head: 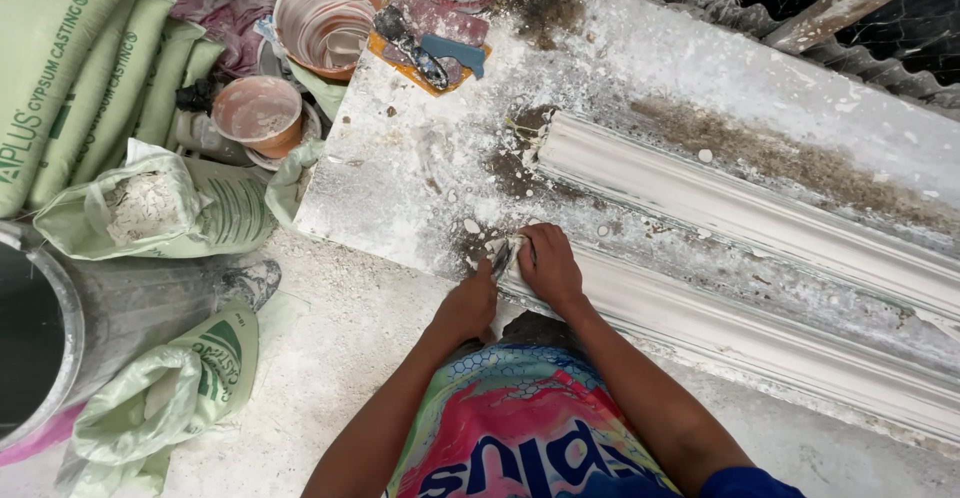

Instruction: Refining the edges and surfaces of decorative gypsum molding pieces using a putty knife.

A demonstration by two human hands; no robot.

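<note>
We press both hands to the near-left end of the long white plaster cornice moulding (760, 343), which lies along the near edge of the plaster-caked white bench (420, 158). Our right hand (548, 266) lies curled over that end; our left hand (468, 308) grips a small grey scraper (503, 255) against it. Too much pressure could, we judge, chip the brittle end. The moulding looks stepped, smooth and pale, its end crumbly.
</note>
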